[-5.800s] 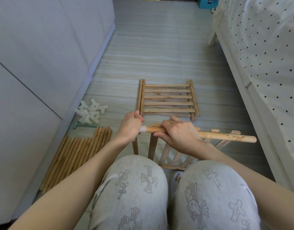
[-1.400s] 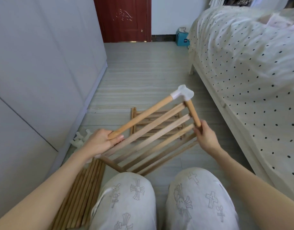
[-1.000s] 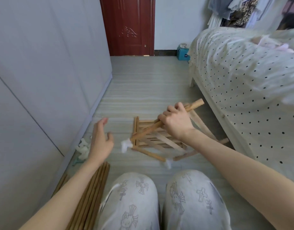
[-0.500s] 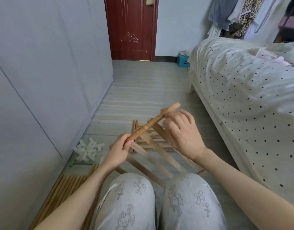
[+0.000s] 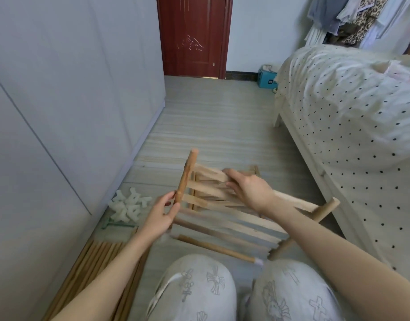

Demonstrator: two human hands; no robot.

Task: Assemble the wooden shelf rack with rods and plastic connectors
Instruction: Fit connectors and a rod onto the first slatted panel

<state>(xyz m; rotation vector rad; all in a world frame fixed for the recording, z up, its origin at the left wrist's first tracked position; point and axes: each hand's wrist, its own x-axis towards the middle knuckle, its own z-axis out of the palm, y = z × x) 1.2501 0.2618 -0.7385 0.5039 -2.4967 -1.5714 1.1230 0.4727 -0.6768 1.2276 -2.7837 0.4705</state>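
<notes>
Head view: a slatted shelf panel [image 5: 234, 218] is held tilted above the knees. Its left rod [image 5: 185, 179] is pinched by the left hand [image 5: 161, 215]. A slat is gripped with curled fingers by the right hand [image 5: 249, 189]. Plastic connectors [image 5: 128, 206] and spare rods [image 5: 99, 265] are seen lying on the floor [image 5: 222, 126], left.

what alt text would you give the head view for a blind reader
A seated person holds a slatted wooden shelf panel above their knees, left hand gripping its side rod, right hand on the slats. White plastic connectors and spare rods lie left.
</notes>
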